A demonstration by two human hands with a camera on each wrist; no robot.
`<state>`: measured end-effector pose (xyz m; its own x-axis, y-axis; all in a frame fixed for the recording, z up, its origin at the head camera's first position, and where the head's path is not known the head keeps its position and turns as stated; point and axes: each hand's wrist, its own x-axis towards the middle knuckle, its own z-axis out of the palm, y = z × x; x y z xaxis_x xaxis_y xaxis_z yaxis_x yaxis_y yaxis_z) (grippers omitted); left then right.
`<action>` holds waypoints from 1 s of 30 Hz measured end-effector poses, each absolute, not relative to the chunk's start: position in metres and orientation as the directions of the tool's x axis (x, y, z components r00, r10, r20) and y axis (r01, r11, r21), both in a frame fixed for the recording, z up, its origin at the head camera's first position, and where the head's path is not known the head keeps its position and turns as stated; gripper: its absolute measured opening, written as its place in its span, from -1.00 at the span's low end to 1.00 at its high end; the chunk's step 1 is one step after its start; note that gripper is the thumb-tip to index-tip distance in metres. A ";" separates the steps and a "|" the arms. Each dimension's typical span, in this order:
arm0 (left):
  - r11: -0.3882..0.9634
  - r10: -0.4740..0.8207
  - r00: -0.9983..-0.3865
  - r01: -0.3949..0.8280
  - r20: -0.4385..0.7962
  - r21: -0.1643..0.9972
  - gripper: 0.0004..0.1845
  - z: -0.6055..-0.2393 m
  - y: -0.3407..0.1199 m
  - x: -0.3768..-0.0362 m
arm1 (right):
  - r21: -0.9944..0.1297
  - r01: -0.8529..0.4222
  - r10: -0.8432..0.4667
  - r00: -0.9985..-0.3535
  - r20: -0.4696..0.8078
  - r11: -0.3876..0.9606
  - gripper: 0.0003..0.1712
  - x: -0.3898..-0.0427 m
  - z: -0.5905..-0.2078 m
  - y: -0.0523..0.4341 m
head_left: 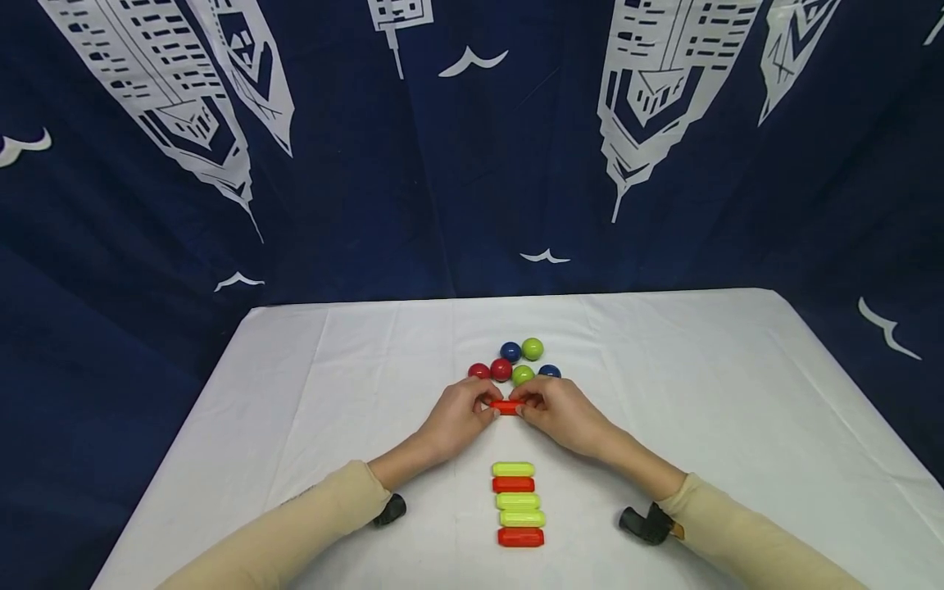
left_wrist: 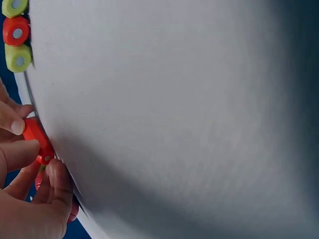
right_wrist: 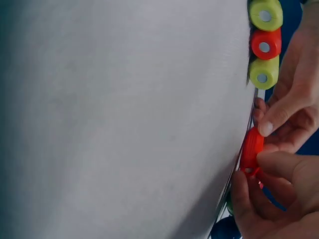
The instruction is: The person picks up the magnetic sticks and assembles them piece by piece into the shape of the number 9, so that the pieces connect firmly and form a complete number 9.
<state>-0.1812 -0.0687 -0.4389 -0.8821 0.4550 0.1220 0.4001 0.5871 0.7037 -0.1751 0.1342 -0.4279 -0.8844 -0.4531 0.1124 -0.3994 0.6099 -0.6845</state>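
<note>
Both hands are meeting at the centre of the desk [head_left: 295, 393], which is draped in a white cloth. The left hand [head_left: 457, 418] and right hand [head_left: 560, 414] are each pinching one end of a short red plastic bar [head_left: 506, 406] — fingertips and thumbs curled tight on it, each grip nearly closed, the bar lying level just above the cloth. In the wrist views, thumb and forefinger are clamping the bar's ends. Just beyond the hands a cluster of glossy red, blue and green balls [head_left: 516, 362] is sitting. Nearer the person, a row of five yellow-green and red bars [head_left: 518, 501] is lying stacked in parallel.
</note>
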 end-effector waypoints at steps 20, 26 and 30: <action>0.618 0.441 -0.891 0.387 0.106 0.684 -0.88 -0.441 -0.061 -0.186 | -0.614 -0.226 -0.244 -0.968 0.055 0.756 -0.64 -0.182 -0.423 0.165; 0.625 0.430 -0.895 0.392 0.122 0.675 -0.88 -0.442 -0.063 -0.185 | -0.648 -0.234 -0.277 -0.960 0.037 0.725 -0.62 -0.173 -0.424 0.159; 0.623 0.434 -0.892 0.396 0.123 0.674 -0.88 -0.442 -0.063 -0.186 | -0.665 -0.240 -0.284 -0.958 0.043 0.708 -0.63 -0.170 -0.426 0.156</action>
<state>-0.1857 -0.0625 -0.4419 -0.8924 0.4342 0.1230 0.3961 0.6231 0.6744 -0.1700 0.1563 -0.4261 -0.9579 -0.2839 0.0430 -0.2396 0.7077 -0.6647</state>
